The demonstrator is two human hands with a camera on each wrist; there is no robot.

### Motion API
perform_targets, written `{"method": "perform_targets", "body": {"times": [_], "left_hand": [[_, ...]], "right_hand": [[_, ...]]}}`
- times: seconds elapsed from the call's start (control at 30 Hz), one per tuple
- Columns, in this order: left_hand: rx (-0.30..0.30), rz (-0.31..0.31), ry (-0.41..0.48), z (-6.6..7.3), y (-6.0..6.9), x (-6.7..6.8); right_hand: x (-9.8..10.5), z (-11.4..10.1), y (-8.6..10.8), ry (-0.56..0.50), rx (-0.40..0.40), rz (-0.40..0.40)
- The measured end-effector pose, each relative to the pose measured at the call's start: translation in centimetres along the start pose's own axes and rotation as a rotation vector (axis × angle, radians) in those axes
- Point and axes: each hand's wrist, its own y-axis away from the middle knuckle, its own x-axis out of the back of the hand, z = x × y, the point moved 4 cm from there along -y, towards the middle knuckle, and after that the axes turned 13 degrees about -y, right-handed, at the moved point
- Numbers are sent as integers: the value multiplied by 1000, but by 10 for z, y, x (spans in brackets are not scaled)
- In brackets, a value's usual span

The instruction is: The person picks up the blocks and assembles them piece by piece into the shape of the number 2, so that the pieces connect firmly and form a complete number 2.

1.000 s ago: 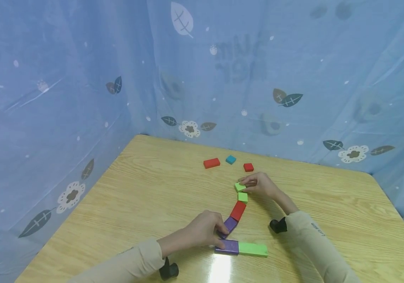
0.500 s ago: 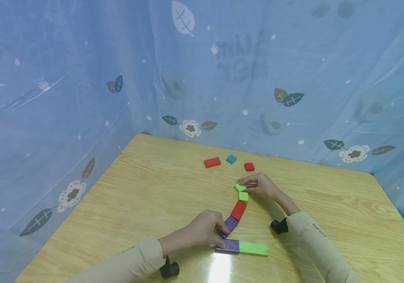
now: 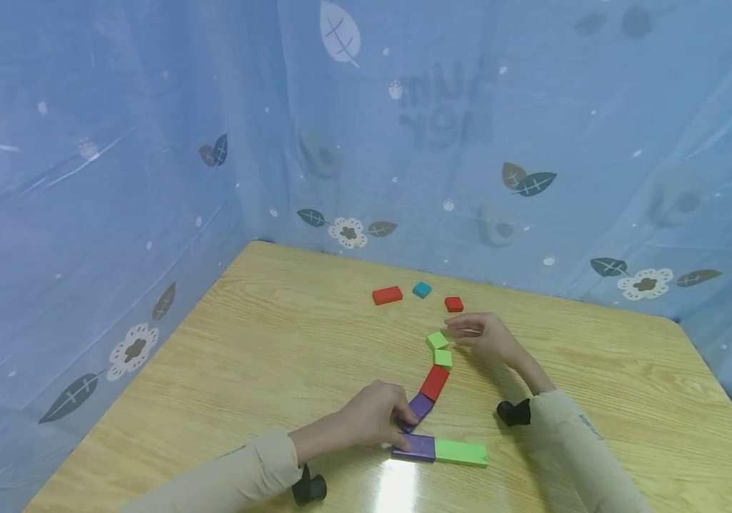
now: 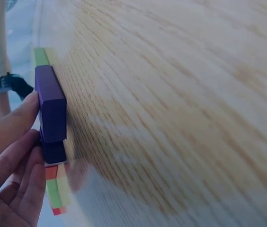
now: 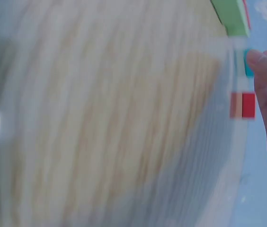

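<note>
My left hand (image 3: 375, 415) rests its thumb on one purple block (image 3: 420, 447) and its fingers on a second purple block (image 3: 421, 407). The left wrist view shows the thumb and fingertips against the near side of the purple blocks (image 4: 53, 113). A long green block (image 3: 461, 452) joins the first purple one. From the second, a red block (image 3: 435, 383) and two small green blocks (image 3: 442, 358) (image 3: 437, 341) curve away. My right hand (image 3: 485, 338) hovers just right of the farther green block, fingers extended, holding nothing.
Beyond the curve lie a red block (image 3: 388, 295), a small blue block (image 3: 422, 290) and a small red block (image 3: 454, 304) on the wooden table (image 3: 289, 320). Blue patterned curtains (image 3: 366, 128) hang along the table's back and left.
My right hand has let go of the farther small green block and moved slightly right. The left hand holds its place on the purple blocks. The head view has shifted slightly.
</note>
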Motion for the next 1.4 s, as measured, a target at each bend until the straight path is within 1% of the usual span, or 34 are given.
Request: {"method": "perform_targets", "body": {"times": [0.17,0.27,0.4,0.47,0.5,0.63,0.73,0.77,0.83,0.93,1.0,1.07,1.13,1.2,1.23,1.27,1.4], "left_hand": [[20,-4,-6,-5,3,1],[42,-5,2,-10,7,2],[57,3,19,-14,10,4],[61,8,29,-15,10,4],[63,10,32,-15,10,4],[84,7,63,-14,12,2],[84,6,80,-12,13,0],[83,4,85,-10,13,-1],[72,4,83,-8,14,-2],[71,7,79,-6,14,-4],[63,14,84,-4,14,-5],[57,20,87,-3,13,-6],[51,24,91,-1,12,-6],[46,28,85,0,11,-5],[44,29,84,0,9,-5],[42,29,79,0,8,-4],[24,19,60,1,0,-2]], "right_hand": [[14,6,7,-103,68,175],[18,13,7,-200,94,264],[23,22,0,-373,84,365],[25,25,-6,-436,72,408],[26,26,-9,-459,68,425],[29,29,-22,-541,58,454],[30,29,-27,-615,58,438],[31,30,-28,-617,50,438],[32,32,-31,-598,15,431],[34,38,-35,-475,-100,399],[33,41,-38,-392,-169,337],[31,43,-40,-332,-202,260],[29,41,-41,-309,-193,195],[28,38,-43,-275,-180,164],[27,37,-44,-251,-172,162],[28,35,-45,-225,-161,167],[36,29,-48,-70,-121,252]]}}
